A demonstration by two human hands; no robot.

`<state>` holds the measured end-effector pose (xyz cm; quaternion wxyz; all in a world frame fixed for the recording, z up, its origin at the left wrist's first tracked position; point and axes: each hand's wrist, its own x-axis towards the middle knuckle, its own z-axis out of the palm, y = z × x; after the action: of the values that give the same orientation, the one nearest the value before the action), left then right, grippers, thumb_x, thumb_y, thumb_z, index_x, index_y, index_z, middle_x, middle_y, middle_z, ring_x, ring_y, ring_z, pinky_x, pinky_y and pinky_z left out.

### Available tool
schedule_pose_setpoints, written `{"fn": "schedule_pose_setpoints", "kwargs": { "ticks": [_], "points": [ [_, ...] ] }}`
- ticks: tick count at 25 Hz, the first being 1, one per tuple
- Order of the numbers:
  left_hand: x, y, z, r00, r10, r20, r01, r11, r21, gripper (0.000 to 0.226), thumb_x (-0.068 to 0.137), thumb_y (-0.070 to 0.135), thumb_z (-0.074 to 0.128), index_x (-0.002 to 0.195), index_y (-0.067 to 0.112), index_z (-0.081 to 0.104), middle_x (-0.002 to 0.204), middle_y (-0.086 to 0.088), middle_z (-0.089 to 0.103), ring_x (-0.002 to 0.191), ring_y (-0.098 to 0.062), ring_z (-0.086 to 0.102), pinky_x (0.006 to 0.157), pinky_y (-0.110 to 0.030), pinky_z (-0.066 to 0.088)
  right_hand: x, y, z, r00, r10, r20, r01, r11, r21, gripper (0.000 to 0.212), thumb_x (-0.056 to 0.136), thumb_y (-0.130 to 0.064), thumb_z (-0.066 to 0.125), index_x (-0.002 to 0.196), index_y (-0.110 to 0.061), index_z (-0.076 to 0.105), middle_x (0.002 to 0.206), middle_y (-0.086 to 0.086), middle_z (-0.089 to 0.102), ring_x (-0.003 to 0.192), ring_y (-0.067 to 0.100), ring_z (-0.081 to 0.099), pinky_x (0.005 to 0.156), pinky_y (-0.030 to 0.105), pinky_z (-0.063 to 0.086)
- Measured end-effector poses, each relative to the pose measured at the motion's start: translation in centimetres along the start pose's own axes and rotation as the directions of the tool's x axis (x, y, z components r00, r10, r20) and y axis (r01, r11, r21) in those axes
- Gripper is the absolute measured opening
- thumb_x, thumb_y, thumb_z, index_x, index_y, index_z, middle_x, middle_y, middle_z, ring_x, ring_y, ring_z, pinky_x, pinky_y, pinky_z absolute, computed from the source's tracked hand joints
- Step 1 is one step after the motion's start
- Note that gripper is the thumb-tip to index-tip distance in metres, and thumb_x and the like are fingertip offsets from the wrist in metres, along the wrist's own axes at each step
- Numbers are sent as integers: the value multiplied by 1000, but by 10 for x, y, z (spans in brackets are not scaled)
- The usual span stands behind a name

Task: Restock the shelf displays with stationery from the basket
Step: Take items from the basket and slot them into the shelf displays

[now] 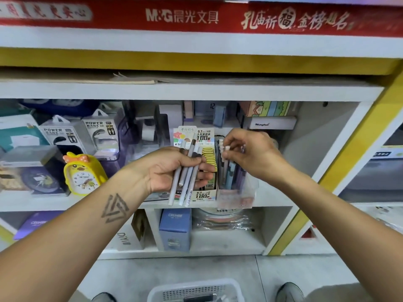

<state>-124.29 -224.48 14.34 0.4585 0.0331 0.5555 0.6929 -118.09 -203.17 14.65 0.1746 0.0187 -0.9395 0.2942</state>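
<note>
My left hand (174, 168) grips a bundle of several white pens (185, 184) with dark caps, held slanted in front of the middle shelf. My right hand (246, 152) pinches the white top of one pen (226, 148) standing in a clear display holder (235, 188) full of blue and purple pens. Between my hands stands a pencil-lead display box (204, 192) marked 0.7 and 100. The white basket (194, 289) sits on the floor at the bottom edge, between my feet, with dark items inside.
A yellow duck clock (82, 173) and power bank boxes (100, 136) fill the shelf's left side. A blue box (175, 229) and wrapped packs (222, 220) sit on the lower shelf. A yellow and white shelf frame (322, 177) rises to the right.
</note>
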Motion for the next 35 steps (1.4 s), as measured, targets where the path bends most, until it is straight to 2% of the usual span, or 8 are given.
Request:
{"fn": "schedule_pose_setpoints", "kwargs": {
  "ticks": [7,13,16,19,24,29,32,35],
  "points": [
    [2,0,2,1000,-8,6,8,999,-35,13,93,2,52,101,1,61,95,-20,74,82,-30,74,67,-41,61,-9,-1,6,996,-67,62,64,996,56,17,83,-23,81,85,-30,65,80,-10,68,78,2,63,70,22,52],
    [0,-3,4,996,50,67,-50,999,12,28,82,1,62,110,-4,64,109,-23,71,90,-33,73,70,-42,60,-6,4,5,983,-140,116,164,958,-233,12,91,-35,71,89,-25,77,90,-13,68,91,10,49,84,38,45],
    [1,-4,5,990,53,130,-59,997,46,28,86,0,62,113,-3,66,117,-26,67,98,-36,71,74,-42,60,-3,-4,3,999,20,-46,-13,991,134,9,93,-29,69,95,-24,77,89,-7,73,86,7,62,77,22,50],
    [0,-6,8,971,29,238,-52,995,91,27,90,0,61,116,-3,65,121,-28,64,101,-36,70,78,-43,60,2,-13,0,974,227,25,-197,782,591,10,93,-26,71,102,-21,71,84,3,77,67,10,65,59,16,49],
    [0,-11,14,954,0,299,-52,985,163,32,94,1,58,125,-6,57,122,-29,63,98,-33,71,81,-41,60,3,-13,-1,963,238,130,-256,640,725,14,89,-11,73,101,-4,74,75,5,74,61,12,60,54,19,45],
    [-3,-6,7,960,-50,275,-31,958,285,37,91,-1,61,125,-13,51,119,-35,62,90,-33,72,72,-37,61,6,-3,-19,914,403,-51,-198,552,810,11,92,1,65,103,4,67,70,8,70,55,12,59,58,24,52],
    [-3,-3,0,985,-42,169,-4,965,262,40,88,-2,62,124,-16,50,115,-36,63,88,-37,72,70,-39,61,2,3,-33,927,347,-143,-155,701,696,8,92,1,66,100,3,65,64,8,68,53,16,60,57,27,53],
    [2,-3,-1,997,41,58,-48,990,134,33,84,-3,61,116,-11,58,107,-33,67,89,-38,72,68,-42,60,-4,4,-39,963,219,-157,-114,858,501,7,91,2,68,92,-5,66,74,22,68,56,20,62,61,35,55]
  ]
}}
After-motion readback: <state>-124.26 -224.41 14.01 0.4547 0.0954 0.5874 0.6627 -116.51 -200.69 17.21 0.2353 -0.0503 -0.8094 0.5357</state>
